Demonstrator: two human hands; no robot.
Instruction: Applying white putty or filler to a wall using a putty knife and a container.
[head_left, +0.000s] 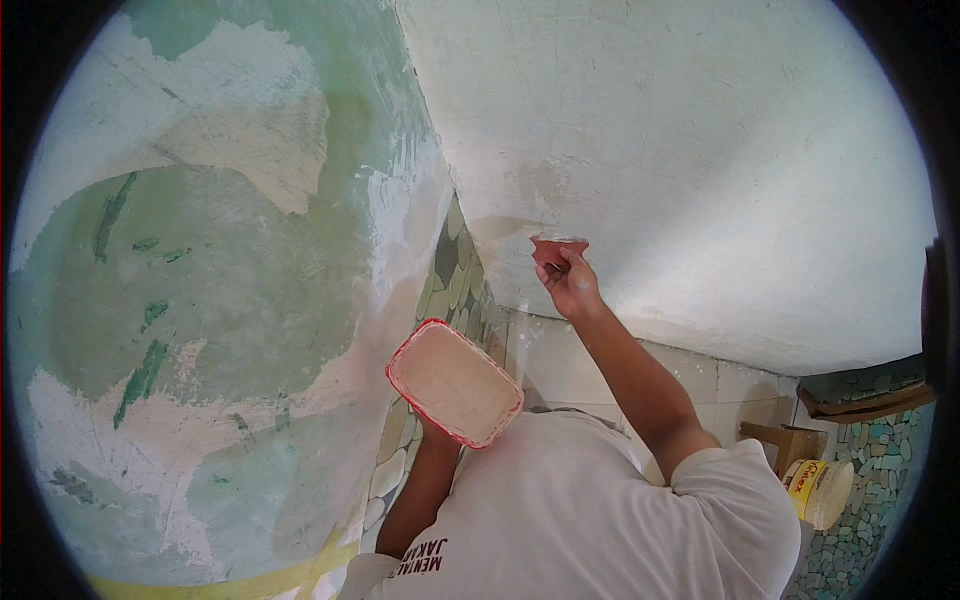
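My right hand (572,285) pinches a small red putty spreader (560,250) with pale paste along its upper edge. The spreader is at the white wall (690,150), beside a darker smeared patch; I cannot tell whether its edge touches. To the left, a rectangular tub (455,385) with a red rim shows a broad pale inner surface, smeared with paste around the edge. My left hand (440,438) supports the tub from below, its fingers hidden behind it.
A green wall (200,270) with whitish filler patches meets the white wall at a corner on the left. Pale floor tiles (690,375) run along the wall's foot. At the lower right stand a yellow and white bucket (820,493) and a brown wooden piece (785,443), near pebbled flooring (885,470).
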